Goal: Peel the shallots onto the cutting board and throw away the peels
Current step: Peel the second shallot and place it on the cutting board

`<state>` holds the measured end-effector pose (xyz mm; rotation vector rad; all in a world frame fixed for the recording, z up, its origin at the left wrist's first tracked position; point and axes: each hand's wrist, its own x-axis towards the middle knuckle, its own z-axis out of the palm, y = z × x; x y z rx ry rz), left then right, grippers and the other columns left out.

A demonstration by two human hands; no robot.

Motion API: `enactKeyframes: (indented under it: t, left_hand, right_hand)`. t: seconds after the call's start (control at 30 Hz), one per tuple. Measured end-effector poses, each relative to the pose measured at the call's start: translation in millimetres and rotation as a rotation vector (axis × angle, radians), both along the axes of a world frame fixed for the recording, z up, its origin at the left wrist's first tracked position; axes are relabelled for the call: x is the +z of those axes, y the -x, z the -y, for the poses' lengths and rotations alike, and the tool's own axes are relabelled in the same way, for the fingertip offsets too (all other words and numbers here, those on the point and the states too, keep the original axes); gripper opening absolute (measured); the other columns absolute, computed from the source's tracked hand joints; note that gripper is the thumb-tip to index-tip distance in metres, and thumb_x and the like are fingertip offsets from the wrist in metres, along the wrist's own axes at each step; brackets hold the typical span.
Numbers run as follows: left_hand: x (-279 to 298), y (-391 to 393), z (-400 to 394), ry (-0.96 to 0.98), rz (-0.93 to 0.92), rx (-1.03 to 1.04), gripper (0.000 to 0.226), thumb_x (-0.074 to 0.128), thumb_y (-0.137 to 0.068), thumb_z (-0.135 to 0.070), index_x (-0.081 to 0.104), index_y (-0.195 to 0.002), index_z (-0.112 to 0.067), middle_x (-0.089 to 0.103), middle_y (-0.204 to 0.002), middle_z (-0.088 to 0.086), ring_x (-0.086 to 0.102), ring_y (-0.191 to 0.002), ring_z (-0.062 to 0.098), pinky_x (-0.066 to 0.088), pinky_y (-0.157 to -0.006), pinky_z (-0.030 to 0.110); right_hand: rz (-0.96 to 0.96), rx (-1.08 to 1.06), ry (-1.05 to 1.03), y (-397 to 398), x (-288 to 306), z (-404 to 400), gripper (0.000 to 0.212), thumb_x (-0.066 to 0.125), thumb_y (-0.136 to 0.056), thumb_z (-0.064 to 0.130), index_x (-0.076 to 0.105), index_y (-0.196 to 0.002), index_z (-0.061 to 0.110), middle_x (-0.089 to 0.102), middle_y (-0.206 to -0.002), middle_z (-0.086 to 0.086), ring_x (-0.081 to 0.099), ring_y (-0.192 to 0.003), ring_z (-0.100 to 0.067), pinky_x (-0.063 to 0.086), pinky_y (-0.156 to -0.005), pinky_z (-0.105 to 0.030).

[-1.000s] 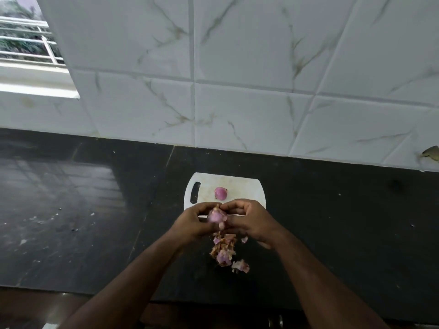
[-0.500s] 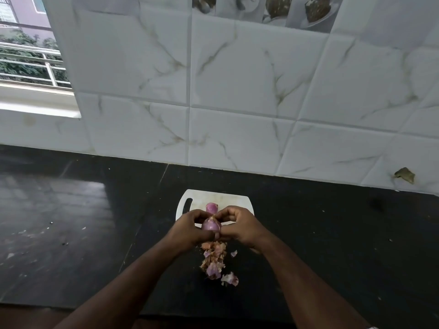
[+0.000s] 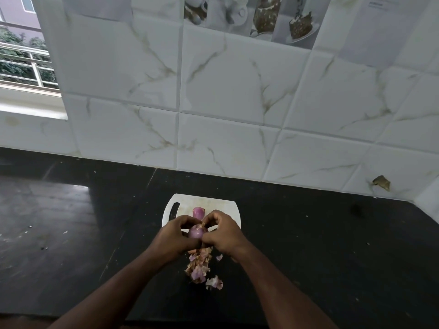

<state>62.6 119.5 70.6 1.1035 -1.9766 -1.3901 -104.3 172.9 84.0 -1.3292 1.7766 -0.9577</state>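
A small white cutting board (image 3: 223, 203) lies on the black counter, with one peeled purple shallot (image 3: 198, 212) resting on it. Just in front of the board, both hands meet around a second shallot (image 3: 196, 232). My left hand (image 3: 175, 237) grips it from the left, and my right hand (image 3: 223, 233) pinches at its dry tip from the right. A heap of pink and brown peels (image 3: 199, 264) lies on the counter below the hands, between my forearms.
The black counter (image 3: 332, 257) stretches wide to both sides, with small crumbs scattered on the left. A white marbled tile wall (image 3: 237, 115) rises right behind the board. A window opening is at far left. A chipped spot (image 3: 381, 182) marks the wall at right.
The camera has tilted up, so the board and hands sit lower in view. The hands keep working the same shallot, and it shows more between the fingers.
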Motion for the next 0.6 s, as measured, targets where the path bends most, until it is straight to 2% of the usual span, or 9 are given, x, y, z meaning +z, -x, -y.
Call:
enactKeyframes:
  t: [0.13, 0.23, 0.33, 0.43, 0.6]
  left_hand:
    - [-0.3, -0.3, -1.0, -0.030, -0.028, -0.028, 0.048, 0.085, -0.075, -0.019, 0.065, -0.117, -0.028, 0.069, -0.116, -0.009, 0.073, -0.095, 0.009, 0.061, -0.081, 0.031]
    - [2.1, -0.7, -1.2, -0.044, -0.040, -0.055, 0.047, 0.083, -0.078, -0.014, 0.063, -0.119, -0.026, 0.068, -0.119, -0.008, 0.073, -0.095, 0.011, 0.061, -0.080, 0.031]
    - [0.2, 0.4, -0.5, -0.046, -0.065, -0.038, 0.047, 0.083, -0.075, -0.010, 0.066, -0.116, -0.025, 0.070, -0.117, -0.005, 0.074, -0.094, 0.013, 0.062, -0.080, 0.037]
    - [-2.1, 2.1, -0.3, -0.064, -0.088, -0.027, 0.046, 0.082, -0.074, -0.007, 0.066, -0.114, -0.024, 0.070, -0.116, -0.004, 0.074, -0.093, 0.015, 0.062, -0.082, 0.039]
    - [-2.3, 4.4, -0.7, -0.074, -0.116, -0.011, 0.043, 0.081, -0.074, -0.004, 0.067, -0.111, -0.022, 0.071, -0.113, -0.002, 0.075, -0.090, 0.017, 0.061, -0.076, 0.032]
  right_hand:
    - [0.078, 0.041, -0.018, 5.9, 2.1, -2.5, 0.030, 0.077, -0.071, 0.010, 0.064, -0.095, 0.020, 0.068, -0.105, 0.000, 0.069, -0.094, -0.016, 0.060, -0.070, -0.030]
    - [0.049, 0.039, -0.014, 7.7, 2.8, -2.5, 0.033, 0.076, -0.061, 0.020, 0.064, -0.091, 0.026, 0.068, -0.105, 0.004, 0.069, -0.098, -0.019, 0.062, -0.078, -0.041]
    - [0.006, 0.039, 0.003, 4.4, 0.8, -2.1, 0.038, 0.073, -0.053, 0.037, 0.061, -0.088, 0.030, 0.066, -0.107, 0.008, 0.067, -0.101, -0.019, 0.059, -0.077, -0.036]
    - [-0.003, 0.037, 0.017, 2.9, -1.2, -1.6, 0.041, 0.069, -0.050, 0.045, 0.059, -0.088, 0.030, 0.065, -0.108, 0.012, 0.064, -0.097, -0.015, 0.056, -0.078, -0.033]
    - [-0.014, 0.033, 0.018, 3.8, -2.8, 0.7, 0.030, 0.073, -0.062, 0.040, 0.059, -0.087, 0.030, 0.064, -0.106, 0.014, 0.063, -0.099, -0.012, 0.055, -0.083, -0.035]
